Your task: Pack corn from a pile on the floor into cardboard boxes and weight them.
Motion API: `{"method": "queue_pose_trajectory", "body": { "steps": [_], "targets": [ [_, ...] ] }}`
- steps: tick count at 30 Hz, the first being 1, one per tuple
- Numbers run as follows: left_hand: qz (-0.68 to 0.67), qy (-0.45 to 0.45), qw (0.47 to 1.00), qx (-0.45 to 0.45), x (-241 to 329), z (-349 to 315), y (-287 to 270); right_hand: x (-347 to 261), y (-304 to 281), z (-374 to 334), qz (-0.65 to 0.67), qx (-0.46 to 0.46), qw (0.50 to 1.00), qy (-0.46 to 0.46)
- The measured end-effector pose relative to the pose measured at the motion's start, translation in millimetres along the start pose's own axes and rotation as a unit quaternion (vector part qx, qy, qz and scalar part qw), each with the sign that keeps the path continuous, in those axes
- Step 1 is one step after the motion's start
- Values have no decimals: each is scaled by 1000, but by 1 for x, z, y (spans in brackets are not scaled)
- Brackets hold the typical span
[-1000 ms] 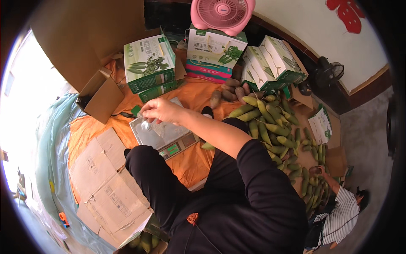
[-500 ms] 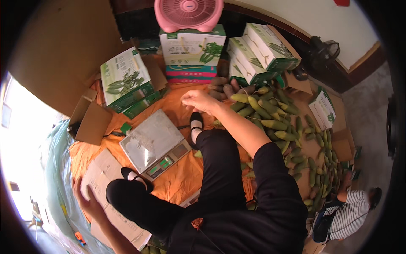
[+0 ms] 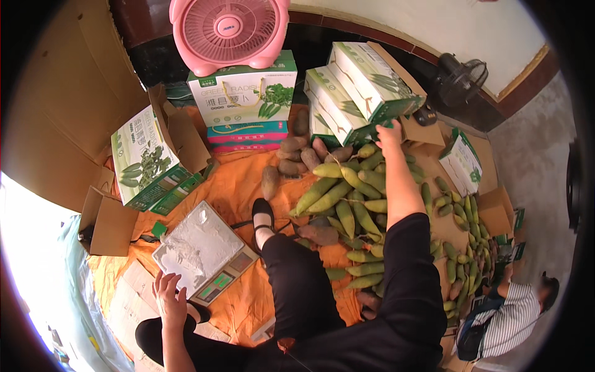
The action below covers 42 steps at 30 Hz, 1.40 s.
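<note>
My right hand [image 3: 388, 139] is stretched out to the far right, its fingers closed at the lower corner of a green-and-white carton [image 3: 387, 84] that tops a leaning stack. The fingertips are partly hidden there. Below that arm lies a heap of long green radishes [image 3: 347, 214]. My left hand [image 3: 170, 302] holds nothing; its fingers are apart, above the near-left edge of a digital scale [image 3: 201, 245]. On the scale's metal plate lies only a crumpled-looking clear film or glare, hard to tell. Its display glows green.
Brownish roots [image 3: 271, 181] lie beyond the radishes on an orange sheet [image 3: 235, 180]. A pink fan [image 3: 228, 28] stands on a carton [image 3: 242, 96] at the back. More cartons [image 3: 145, 164] stand left. A black fan [image 3: 462, 79] and a person in stripes [image 3: 511, 316] are at right.
My right hand has swung right from above the middle of the sheet to the carton stack. My left hand has moved right and inward, to the scale's edge. The view has shifted.
</note>
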State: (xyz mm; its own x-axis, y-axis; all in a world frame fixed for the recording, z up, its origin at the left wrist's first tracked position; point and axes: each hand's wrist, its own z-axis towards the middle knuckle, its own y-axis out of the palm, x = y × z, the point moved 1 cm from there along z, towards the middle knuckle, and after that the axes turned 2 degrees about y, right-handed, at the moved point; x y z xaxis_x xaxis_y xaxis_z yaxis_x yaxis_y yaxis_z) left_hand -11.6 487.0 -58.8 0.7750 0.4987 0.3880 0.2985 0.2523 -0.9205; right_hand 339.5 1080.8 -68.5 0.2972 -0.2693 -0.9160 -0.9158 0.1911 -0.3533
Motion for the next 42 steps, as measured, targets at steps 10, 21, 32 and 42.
{"method": "queue_pose_trajectory", "body": {
  "steps": [10, 21, 32, 42],
  "targets": [
    [31, -3, 998, -61, 4, 32, 33, -26, 36, 100, 22, 77, 994, -71],
    [8, 1, 998, -58, 5, 39, 39, -65, 167, 16, -28, -195, 891, -408],
    [1, -17, 998, -63, -6, 45, 46, -30, -7, 139, 92, 169, 964, -181],
    [-13, 15, 997, -80, -1, 51, 63, -16, -15, 190, 129, 67, 987, -66]
  ]
}}
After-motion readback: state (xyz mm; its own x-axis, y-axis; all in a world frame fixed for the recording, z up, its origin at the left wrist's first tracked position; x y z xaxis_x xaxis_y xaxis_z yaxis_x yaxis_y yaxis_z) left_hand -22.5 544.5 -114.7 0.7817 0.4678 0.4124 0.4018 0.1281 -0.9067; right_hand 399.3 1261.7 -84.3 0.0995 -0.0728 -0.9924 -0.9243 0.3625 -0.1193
